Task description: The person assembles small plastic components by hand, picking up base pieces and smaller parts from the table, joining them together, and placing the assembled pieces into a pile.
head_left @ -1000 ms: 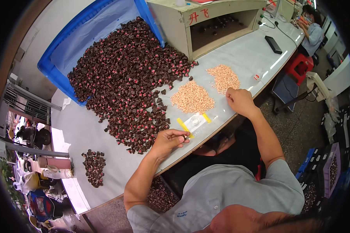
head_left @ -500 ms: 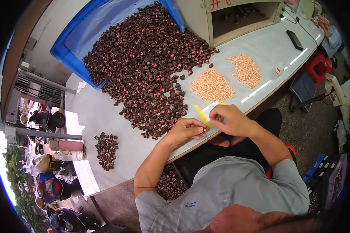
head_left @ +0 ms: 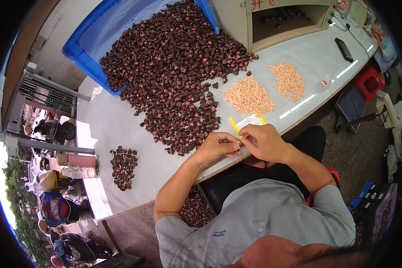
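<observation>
My left hand (head_left: 219,149) and my right hand (head_left: 264,142) meet at the table's near edge, both with fingers pinched. Their fingertips almost touch, and a tiny part seems to be between them, too small to make out. Just beyond the fingers lies a white sheet (head_left: 251,120) with yellow strips at its sides, partly hidden by my right hand. Past it sits a heap of small peach-coloured pieces (head_left: 248,96), with a second peach heap (head_left: 288,81) to its right. A large pile of small dark parts with pink-red bits (head_left: 165,80) spreads left of these.
The dark pile spills from a tipped blue bin (head_left: 78,67). A smaller dark heap (head_left: 123,167) lies on the left of the table (head_left: 161,172). At the back stands an open-fronted box (head_left: 232,27). A black rectangular object (head_left: 344,49) and a red stool (head_left: 368,82) are to the right.
My right hand has come in and down to my left fingertips, and its fingers now touch or nearly touch them. The whole view has shifted slightly. The heaps look the same.
</observation>
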Tool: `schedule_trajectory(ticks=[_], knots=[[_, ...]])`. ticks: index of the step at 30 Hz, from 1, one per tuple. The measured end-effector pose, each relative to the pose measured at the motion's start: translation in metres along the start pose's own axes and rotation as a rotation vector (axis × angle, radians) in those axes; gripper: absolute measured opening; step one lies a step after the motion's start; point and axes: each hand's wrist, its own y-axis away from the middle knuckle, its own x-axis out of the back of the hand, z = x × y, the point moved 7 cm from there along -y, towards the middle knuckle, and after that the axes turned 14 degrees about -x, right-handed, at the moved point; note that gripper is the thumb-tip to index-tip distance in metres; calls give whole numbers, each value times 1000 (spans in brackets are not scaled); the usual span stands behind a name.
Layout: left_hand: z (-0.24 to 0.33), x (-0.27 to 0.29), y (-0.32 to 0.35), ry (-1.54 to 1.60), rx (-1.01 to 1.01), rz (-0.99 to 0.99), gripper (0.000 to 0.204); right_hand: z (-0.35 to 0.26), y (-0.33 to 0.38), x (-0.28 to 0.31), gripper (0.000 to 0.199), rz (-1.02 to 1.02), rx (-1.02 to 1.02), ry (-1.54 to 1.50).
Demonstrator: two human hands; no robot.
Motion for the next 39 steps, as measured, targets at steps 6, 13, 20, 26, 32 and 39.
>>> schedule_trajectory(ticks=[6,13,20,26,32,39], knots=[[-1,-4,1,-58,10,-50,18,13,-2,-10,9,-260,-132,-39],[-1,-6,0,-113,14,-109,18,22,-2,-16,8,-402,-221,-126],[2,-3,-1,-80,-23,-49,24,15,-23,26,9,-113,14,256],[1,0,-3,-14,-34,-29,25,21,-32,25,8,-124,81,608],[-2,3,-2,20,-22,-8,26,22,-33,15,10,-156,117,705],[-3,4,-3,66,-41,5,25,16,-31,19,9,-134,131,682]])
